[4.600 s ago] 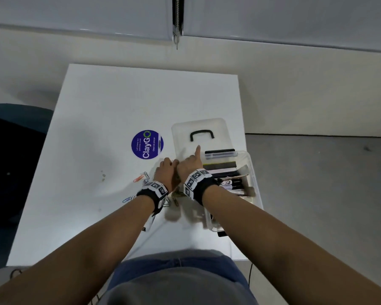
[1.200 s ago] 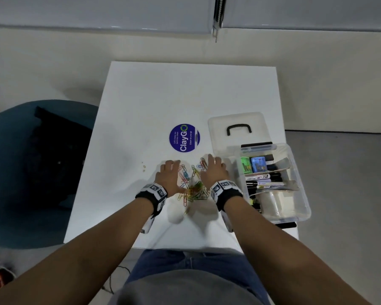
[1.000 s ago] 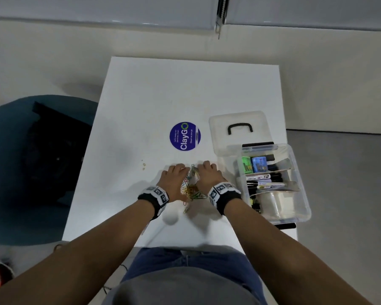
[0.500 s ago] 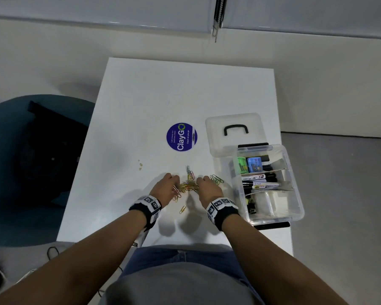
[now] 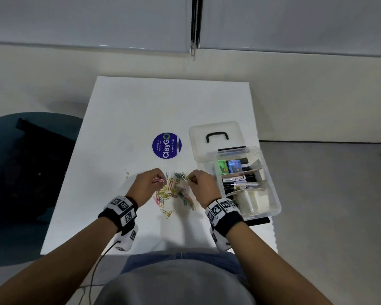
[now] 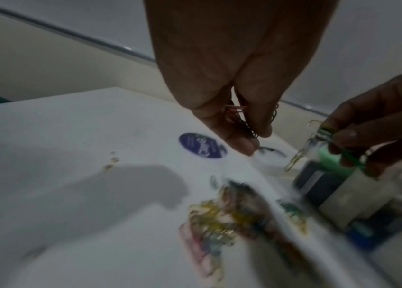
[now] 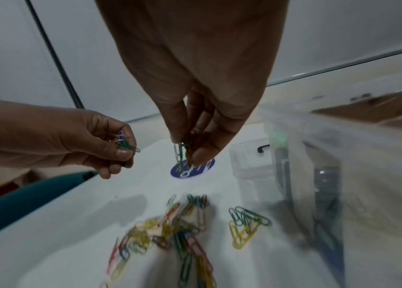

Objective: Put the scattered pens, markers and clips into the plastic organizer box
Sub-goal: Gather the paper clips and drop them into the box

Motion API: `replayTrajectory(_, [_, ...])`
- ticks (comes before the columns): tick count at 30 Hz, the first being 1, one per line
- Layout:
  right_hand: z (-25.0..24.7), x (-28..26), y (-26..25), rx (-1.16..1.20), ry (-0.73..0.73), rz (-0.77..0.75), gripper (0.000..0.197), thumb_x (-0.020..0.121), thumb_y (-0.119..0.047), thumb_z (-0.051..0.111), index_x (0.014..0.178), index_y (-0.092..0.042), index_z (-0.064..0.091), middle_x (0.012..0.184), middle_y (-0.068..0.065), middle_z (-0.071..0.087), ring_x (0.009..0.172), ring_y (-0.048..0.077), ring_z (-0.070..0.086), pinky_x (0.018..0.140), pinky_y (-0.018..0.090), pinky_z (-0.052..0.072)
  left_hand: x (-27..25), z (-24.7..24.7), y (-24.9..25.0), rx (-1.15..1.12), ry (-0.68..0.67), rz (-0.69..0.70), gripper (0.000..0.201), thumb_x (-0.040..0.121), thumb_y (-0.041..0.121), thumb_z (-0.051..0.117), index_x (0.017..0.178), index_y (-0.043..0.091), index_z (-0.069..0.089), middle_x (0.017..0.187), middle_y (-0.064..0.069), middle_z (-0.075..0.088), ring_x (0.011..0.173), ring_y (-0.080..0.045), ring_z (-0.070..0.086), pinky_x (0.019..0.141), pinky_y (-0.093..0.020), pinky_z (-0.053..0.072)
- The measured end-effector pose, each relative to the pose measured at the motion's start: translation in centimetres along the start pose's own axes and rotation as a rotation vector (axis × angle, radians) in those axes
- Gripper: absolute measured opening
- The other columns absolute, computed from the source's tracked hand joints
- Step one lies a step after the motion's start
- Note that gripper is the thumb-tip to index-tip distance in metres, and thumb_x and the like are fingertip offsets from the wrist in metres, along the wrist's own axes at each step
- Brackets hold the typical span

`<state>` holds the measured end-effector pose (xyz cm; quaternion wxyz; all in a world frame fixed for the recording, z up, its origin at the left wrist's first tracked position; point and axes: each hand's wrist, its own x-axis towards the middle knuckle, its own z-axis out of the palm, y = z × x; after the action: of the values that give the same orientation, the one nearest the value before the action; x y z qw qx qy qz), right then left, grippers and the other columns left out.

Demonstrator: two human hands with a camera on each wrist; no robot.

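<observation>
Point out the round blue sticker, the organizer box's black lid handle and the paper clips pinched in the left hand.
round blue sticker (image 5: 167, 145): head view, its printed centre.
black lid handle (image 5: 217, 136): head view, top bar.
paper clips in the left hand (image 7: 124, 143): right wrist view, the pinched bunch.

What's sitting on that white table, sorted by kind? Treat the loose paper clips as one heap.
Paper clip heap: 1
Organizer box: 1
Box lid: 1
Round blue sticker: 1
Total: 4

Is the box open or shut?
Open. The box has no lid on; the lid lies behind it, and markers show inside.
</observation>
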<state>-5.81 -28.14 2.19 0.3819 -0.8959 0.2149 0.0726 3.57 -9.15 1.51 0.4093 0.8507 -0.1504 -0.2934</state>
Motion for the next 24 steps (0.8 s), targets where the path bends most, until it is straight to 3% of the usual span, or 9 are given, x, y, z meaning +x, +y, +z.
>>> replayTrajectory(2, [-2.1,-1.1,0.0,0.1,0.05,-0.024,0.011,0.089,-0.01,0.062,0.099,-0.01,0.067,0.095,0.006,0.071,0.086,0.02,0.066,0.078,0.03,0.055,-0.6,0.6,3.0,-0.032,-0.005,0.039,0.014,0.085,0.009,0.069,0.081,0.022,0.064,0.076,0.0,0.071,0.067,-0.009,0.066,0.068,-0.025,0.055])
replayTrajectory(5, [-6.0,-3.4,0.8,0.196,0.146,-0.036,0.011,0.089,-0.01,0.065,0.1,-0.009,0.067,0.092,0.003,0.07,0.081,0.013,0.063,0.071,0.013,0.048,-1.4,2.4,8.1,-0.106,-0.034,0.111,0.01,0.085,0.009,0.069,0.085,0.018,0.065,0.078,0.001,0.073,0.069,-0.004,0.068,0.064,-0.014,0.052])
replayTrajectory(7, [-8.5,-5.2,2.2,0.245,0.226,-0.01,0.012,0.089,-0.012,0.066,0.101,-0.012,0.067,0.09,-0.001,0.07,0.08,0.01,0.065,0.068,0.007,0.046,-1.9,4.4,11.3,-0.139,-0.08,0.162,0.006,0.086,0.013,0.07,0.087,0.017,0.066,0.082,-0.001,0.073,0.07,-0.006,0.069,0.064,-0.015,0.053])
replayTrajectory(12, [-12.5,-8.8,7.5,0.239,0.381,0.075,0.008,0.086,-0.014,0.069,0.09,-0.02,0.066,0.081,-0.008,0.07,0.075,0.004,0.066,0.069,0.021,0.053,-1.6,12.0,16.4,0.061,-0.253,0.34,0.008,0.087,0.014,0.067,0.095,0.014,0.066,0.088,-0.002,0.07,0.075,-0.012,0.065,0.068,-0.021,0.051])
replayTrajectory(14, [-12.8,-9.6,9.8,0.18,0.415,0.132,0.007,0.085,-0.011,0.07,0.088,-0.017,0.066,0.079,-0.004,0.07,0.071,0.01,0.066,0.067,0.025,0.052,-1.2,15.4,17.5,0.199,-0.318,0.402,0.011,0.087,0.016,0.068,0.097,0.011,0.066,0.096,-0.006,0.07,0.086,-0.019,0.064,0.074,-0.029,0.048])
replayTrajectory(17, [-12.3,-10.0,12.3,0.093,0.385,0.202,0.006,0.085,-0.008,0.069,0.087,-0.014,0.069,0.083,0.002,0.073,0.078,0.019,0.068,0.067,0.021,0.043,-0.5,19.2,18.0,0.335,-0.376,0.401,0.016,0.087,0.014,0.067,0.101,0.007,0.065,0.103,-0.011,0.069,0.097,-0.026,0.064,0.078,-0.029,0.043])
replayTrajectory(19, [-12.0,-10.0,13.0,0.082,0.347,0.213,0.014,0.084,-0.005,0.067,0.093,-0.014,0.073,0.088,0.004,0.075,0.082,0.02,0.069,0.071,0.021,0.046,-0.2,20.4,18.0,0.386,-0.397,0.397,0.02,0.088,0.008,0.062,0.108,0.005,0.062,0.106,-0.014,0.069,0.1,-0.029,0.064,0.08,-0.03,0.045])
replayTrajectory(22, [-12.3,-9.4,13.5,0.046,0.326,0.222,0.019,0.082,-0.003,0.064,0.098,-0.011,0.071,0.091,0.011,0.075,0.086,0.028,0.07,0.078,0.036,0.056,-0.1,20.6,17.9,0.415,-0.436,0.388,0.034,0.086,-0.002,0.054,0.12,0.005,0.056,0.112,-0.016,0.066,0.103,-0.031,0.063,0.084,-0.034,0.049])
replayTrajectory(24, [-12.5,-9.1,13.4,0.053,0.331,0.233,0.022,0.083,-0.003,0.063,0.103,-0.009,0.07,0.094,0.011,0.074,0.088,0.028,0.07,0.082,0.037,0.056,0.2,19.7,17.4,0.374,-0.425,0.381,0.041,0.085,-0.003,0.054,0.125,0.007,0.054,0.115,-0.014,0.064,0.105,-0.028,0.062,0.088,-0.035,0.051])
